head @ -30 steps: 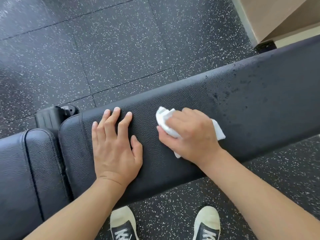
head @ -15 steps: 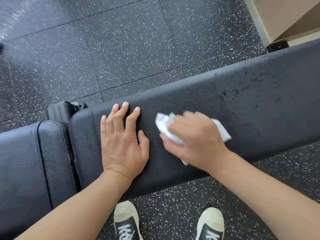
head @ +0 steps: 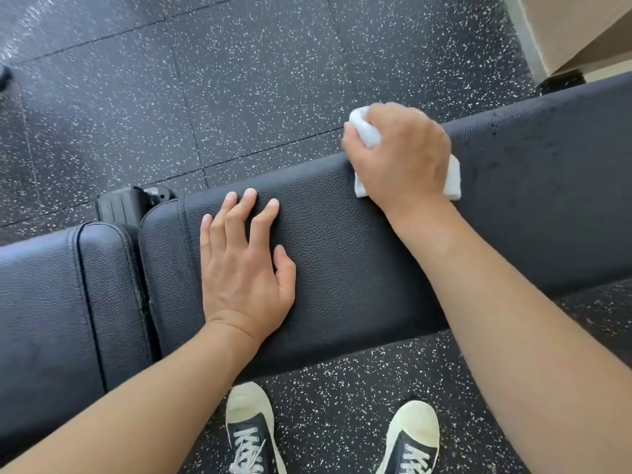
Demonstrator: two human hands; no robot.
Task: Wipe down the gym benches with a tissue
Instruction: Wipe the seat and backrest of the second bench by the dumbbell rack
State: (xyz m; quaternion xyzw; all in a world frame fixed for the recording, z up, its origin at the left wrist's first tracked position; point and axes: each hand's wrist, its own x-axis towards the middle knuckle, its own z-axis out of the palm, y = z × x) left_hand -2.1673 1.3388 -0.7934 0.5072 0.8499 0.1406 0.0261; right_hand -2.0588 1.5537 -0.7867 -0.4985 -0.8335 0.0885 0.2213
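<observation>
Your right hand, gripping the tissue, has swept to the worktop's far edge, seemingly mid-wipe; your left hand stays flat, fingers straight.

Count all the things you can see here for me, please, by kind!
Hands: 2, left hand and right hand
Tissue: 1
Bench pads: 2, long pad and seat pad
Sneakers: 2
Total: 7

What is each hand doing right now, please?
Left hand: open, flat on the bench.
Right hand: gripping the tissue at the bench's far edge.
</observation>
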